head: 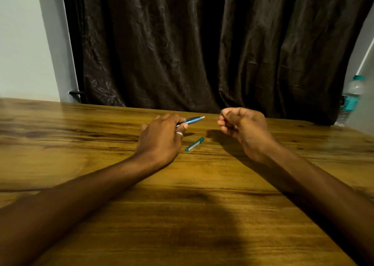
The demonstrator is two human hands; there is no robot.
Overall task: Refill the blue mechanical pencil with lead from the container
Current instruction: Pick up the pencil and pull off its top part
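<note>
My left hand (162, 136) grips the blue mechanical pencil (192, 120), whose pale end points right, a little above the wooden table (182, 195). A ring sits on one finger of that hand. The slim teal lead container (194, 144) lies flat on the table between my hands, just right of my left hand. My right hand (243, 128) is raised to the right of the pencil with its fingers curled in. A small dark bit shows at its fingertips, too small to identify.
A dark curtain (202, 47) hangs directly behind the table's far edge. A clear water bottle (351, 99) with a teal cap and label stands at the far right. A pale wall (24, 43) is at the left.
</note>
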